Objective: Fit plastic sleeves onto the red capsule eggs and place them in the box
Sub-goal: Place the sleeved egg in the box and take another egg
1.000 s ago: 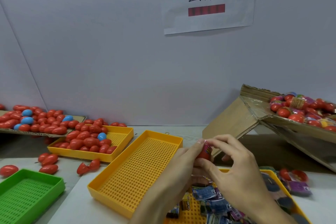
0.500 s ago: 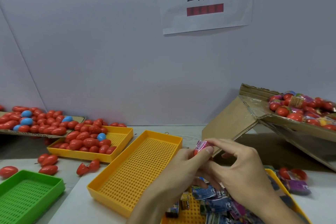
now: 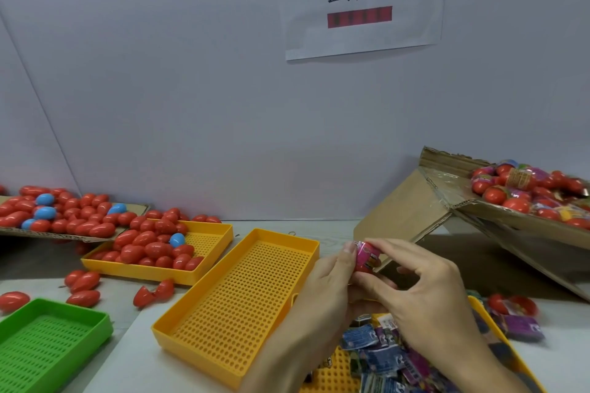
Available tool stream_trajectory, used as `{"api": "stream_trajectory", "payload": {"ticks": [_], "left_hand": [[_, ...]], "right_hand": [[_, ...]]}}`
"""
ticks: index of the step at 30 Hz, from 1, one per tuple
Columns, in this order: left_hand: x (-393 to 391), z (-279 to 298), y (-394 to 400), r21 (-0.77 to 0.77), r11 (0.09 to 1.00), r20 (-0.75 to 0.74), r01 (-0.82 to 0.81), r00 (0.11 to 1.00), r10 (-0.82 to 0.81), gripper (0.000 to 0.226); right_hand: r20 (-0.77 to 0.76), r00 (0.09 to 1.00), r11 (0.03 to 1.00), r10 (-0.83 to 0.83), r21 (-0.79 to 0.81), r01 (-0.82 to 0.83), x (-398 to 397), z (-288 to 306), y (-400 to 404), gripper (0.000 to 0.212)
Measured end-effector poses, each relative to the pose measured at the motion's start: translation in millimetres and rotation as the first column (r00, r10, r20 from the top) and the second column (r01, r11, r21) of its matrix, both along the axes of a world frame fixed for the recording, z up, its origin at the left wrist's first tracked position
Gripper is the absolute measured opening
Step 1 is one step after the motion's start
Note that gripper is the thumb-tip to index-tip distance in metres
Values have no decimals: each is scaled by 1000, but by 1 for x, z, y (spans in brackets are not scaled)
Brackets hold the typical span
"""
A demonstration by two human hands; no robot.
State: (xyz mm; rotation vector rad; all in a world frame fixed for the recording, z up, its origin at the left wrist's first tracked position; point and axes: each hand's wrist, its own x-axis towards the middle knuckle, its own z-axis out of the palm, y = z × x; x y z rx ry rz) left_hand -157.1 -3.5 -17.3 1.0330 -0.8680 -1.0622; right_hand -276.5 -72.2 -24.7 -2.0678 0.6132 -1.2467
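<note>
Both hands meet in front of me around one red capsule egg (image 3: 367, 258) wearing a pink printed plastic sleeve. My left hand (image 3: 322, 290) pinches it from the left with the fingertips, and my right hand (image 3: 427, 297) pinches it from the right. A tilted cardboard box (image 3: 447, 198) at the right holds several sleeved red eggs (image 3: 523, 191). Flat plastic sleeves (image 3: 386, 357) lie piled in a yellow tray (image 3: 479, 306) under my right wrist. Bare red eggs (image 3: 150, 246) fill another yellow tray (image 3: 210, 271) at the left.
A yellow perforated tray (image 3: 236, 313) with nothing in it lies beside my left hand. A green tray (image 3: 48, 341) sits at the lower left. More red and blue eggs (image 3: 57, 214) rest on cardboard at far left; loose eggs (image 3: 83, 284) and a split egg (image 3: 153, 292) lie on the table.
The pink sleeve has come down over the red egg, which showed mostly bare red a second ago. Both hands stayed in about the same spot, turning the egg slightly.
</note>
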Motion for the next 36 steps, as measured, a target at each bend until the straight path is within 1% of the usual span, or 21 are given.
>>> {"api": "stream_trajectory", "payload": {"ticks": [4,7,9,12,16,20,24,26,28,31,33,36], "left_hand": [[-1,-1,-3,-4,999,-6,-35,999,34,50],[-3,-1,-4,4,997,-37,-72,997,72,49],[-5,-1,-3,-4,997,-53,-82,995,81,52],[-10,-2,-4,-31,993,-53,-117,992,115,59],[-14,-5,-8,-34,987,-79,-158,985,155,55],[-19,-3,-7,-42,982,-125,-184,976,177,53],[-23,1,-6,-2,983,-224,-186,958,181,43],[-22,2,-5,22,982,-262,-188,947,187,42],[-21,3,-5,33,979,-260,-202,944,203,42],[-21,-1,-5,9,979,-190,-206,960,204,48],[-22,-4,-7,6,976,-161,-217,963,215,51],[-23,-7,-8,16,972,-170,-234,958,233,46]], "right_hand": [[19,1000,1000,10,18,-10,0,-1,0,53],[46,996,992,75,100,-79,1,-2,-3,55],[64,992,985,105,128,-113,1,-2,-3,54],[89,993,989,83,119,-94,2,-4,-3,52],[134,990,991,49,115,-65,4,-8,-3,53],[128,992,996,12,88,-24,4,-11,-3,55],[127,992,996,-3,89,-8,5,-11,-2,55],[135,991,993,14,114,-30,5,-11,-3,55],[140,989,987,55,145,-75,6,-11,-4,55],[145,985,983,91,146,-112,5,-11,-4,56],[164,983,985,83,139,-106,4,-10,-5,55],[164,985,994,45,91,-60,4,-10,-5,54]]}}
